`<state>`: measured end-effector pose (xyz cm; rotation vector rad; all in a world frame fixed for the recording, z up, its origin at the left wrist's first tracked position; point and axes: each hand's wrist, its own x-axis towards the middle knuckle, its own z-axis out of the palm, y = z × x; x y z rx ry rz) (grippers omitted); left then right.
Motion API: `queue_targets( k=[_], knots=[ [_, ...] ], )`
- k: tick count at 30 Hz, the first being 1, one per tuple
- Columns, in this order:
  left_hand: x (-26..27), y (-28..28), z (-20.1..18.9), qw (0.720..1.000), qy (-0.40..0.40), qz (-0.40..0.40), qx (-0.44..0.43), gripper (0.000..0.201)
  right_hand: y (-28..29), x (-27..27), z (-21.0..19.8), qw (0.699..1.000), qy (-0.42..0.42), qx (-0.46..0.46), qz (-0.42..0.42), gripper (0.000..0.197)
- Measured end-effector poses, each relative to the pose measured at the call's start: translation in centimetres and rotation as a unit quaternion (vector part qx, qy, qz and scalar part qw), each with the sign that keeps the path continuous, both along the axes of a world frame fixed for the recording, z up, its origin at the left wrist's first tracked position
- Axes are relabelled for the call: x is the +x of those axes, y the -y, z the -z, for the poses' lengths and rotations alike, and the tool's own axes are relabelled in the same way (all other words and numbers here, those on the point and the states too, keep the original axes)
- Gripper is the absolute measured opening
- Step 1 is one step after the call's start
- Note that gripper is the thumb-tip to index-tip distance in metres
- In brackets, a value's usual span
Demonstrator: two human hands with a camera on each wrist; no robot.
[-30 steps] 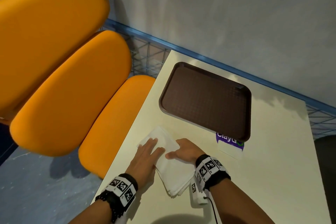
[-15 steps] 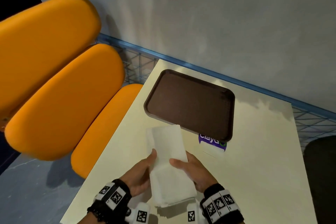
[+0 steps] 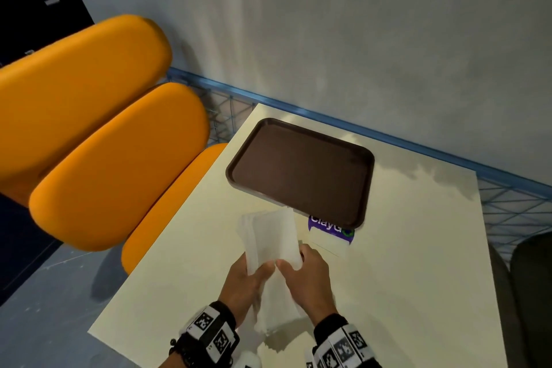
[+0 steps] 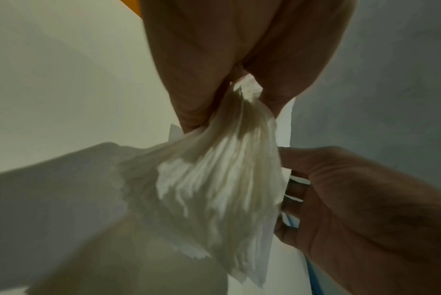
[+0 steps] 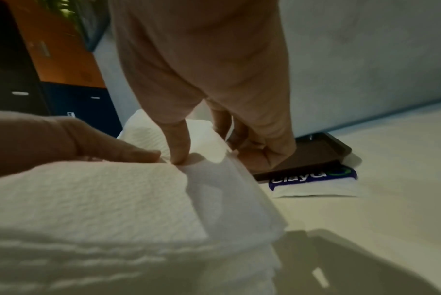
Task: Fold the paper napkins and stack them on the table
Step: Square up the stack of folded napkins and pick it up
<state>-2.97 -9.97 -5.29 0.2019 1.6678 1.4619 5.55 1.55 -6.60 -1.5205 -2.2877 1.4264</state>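
Observation:
A thick bundle of white paper napkins (image 3: pixel 273 243) is held up off the cream table (image 3: pixel 418 263), near its front left part. My left hand (image 3: pixel 243 281) grips the bundle's left side, thumb on top. My right hand (image 3: pixel 307 278) grips its right side, thumb on top and fingers beneath. From the left wrist view the layered napkin edges (image 4: pixel 222 185) fan out below my fingers (image 4: pixel 202 95). The right wrist view shows both thumbs meeting on the napkins' top sheet (image 5: pixel 113 191), my right thumb (image 5: pixel 174 137) pressing down.
A dark brown tray (image 3: pixel 301 170) lies on the table beyond the napkins. A white packet with a purple band (image 3: pixel 331 233) sits at the tray's near edge. An orange padded bench (image 3: pixel 104 134) stands to the left, a grey wall behind, a dark chair (image 3: pixel 531 293) at right.
The napkin bundle lay flat under both hands a second ago. Both hands have since taken hold of it and raised it off the table, far end tilted up toward the tray.

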Motion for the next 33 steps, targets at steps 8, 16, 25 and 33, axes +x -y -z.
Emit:
queue_targets(
  k=[8,16,25,33],
  knots=[
    [-0.7,-0.4,-0.2,0.995,0.091,0.013,0.032,0.038,-0.5,0.4,-2.1,0.994,-0.069,-0.069,-0.039,0.036],
    [-5.2,-0.7,0.8,0.897,0.382,-0.154,0.162,0.093,0.7,-3.2,-5.1,0.984,-0.054,-0.017,-0.168,0.024],
    [-11.1,-2.9,2.3,0.969,0.243,-0.033,0.026,0.028,-7.2,-4.4,-6.7,0.970,-0.150,-0.189,0.022,0.045],
    [-15.3,-4.4,3.6,0.986,0.046,0.076,-0.139,0.032,-20.8,-5.3,-0.4,0.949,-0.115,-0.209,0.205,0.031]
  ],
)
